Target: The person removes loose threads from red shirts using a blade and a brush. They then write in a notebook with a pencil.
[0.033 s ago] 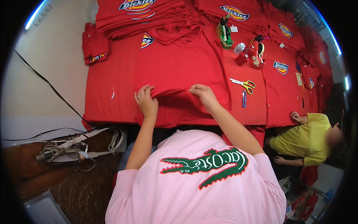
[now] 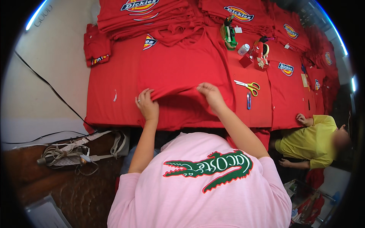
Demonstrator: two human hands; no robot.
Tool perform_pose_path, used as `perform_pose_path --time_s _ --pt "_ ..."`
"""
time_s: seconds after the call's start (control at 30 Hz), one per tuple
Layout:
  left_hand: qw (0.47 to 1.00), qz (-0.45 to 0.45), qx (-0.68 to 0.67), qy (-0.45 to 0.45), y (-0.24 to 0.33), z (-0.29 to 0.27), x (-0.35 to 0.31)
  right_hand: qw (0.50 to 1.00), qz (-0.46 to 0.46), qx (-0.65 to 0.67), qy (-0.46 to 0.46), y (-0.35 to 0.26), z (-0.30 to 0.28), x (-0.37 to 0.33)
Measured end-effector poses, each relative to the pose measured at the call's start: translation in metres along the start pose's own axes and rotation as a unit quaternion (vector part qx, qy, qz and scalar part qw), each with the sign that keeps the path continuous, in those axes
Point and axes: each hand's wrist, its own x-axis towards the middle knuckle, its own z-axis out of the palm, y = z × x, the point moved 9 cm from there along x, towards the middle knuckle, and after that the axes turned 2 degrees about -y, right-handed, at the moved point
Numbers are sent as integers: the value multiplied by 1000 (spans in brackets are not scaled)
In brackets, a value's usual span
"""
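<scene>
A red T-shirt point(image 2: 182, 62) lies spread on the red-covered table, its neck at the far side and its hem toward me. My left hand point(image 2: 147, 106), with a ring on one finger, is closed on the left part of the hem. At the right part, the fingers of my right hand point(image 2: 211, 98) pinch the same edge. Between the two hands the hem is lifted, and a dark hollow shows beneath it. A partly folded printed patch point(image 2: 149, 41) sits on the shirt's far left.
Yellow-handled scissors point(image 2: 249, 86) and blue thread snips point(image 2: 248, 100) lie to the right. Behind them stand a white bottle point(image 2: 243, 49), a green tape dispenser point(image 2: 230, 36) and a red one point(image 2: 261, 55). Folded red shirts point(image 2: 148, 19) are stacked far off. A co-worker in yellow point(image 2: 308, 140) sits right.
My hands have moved slightly apart: the left a little to the left, the right a little to the right. The hem between them has shifted slightly.
</scene>
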Motion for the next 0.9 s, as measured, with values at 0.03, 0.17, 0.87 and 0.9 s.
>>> perform_pose_path --time_s 0.03,0.17,0.87,0.9 --pt "999 -47 -2 3 -32 4 -5 999 -7 36 20 -14 1 2" --pt "946 -247 -198 -64 -107 23 -13 990 30 137 13 -84 17 -6" --pt "837 -143 -452 -273 75 45 -8 999 -26 32 12 -40 34 -11" --pt "831 -188 -479 -212 60 38 8 996 -30 63 59 -60 3 -4"
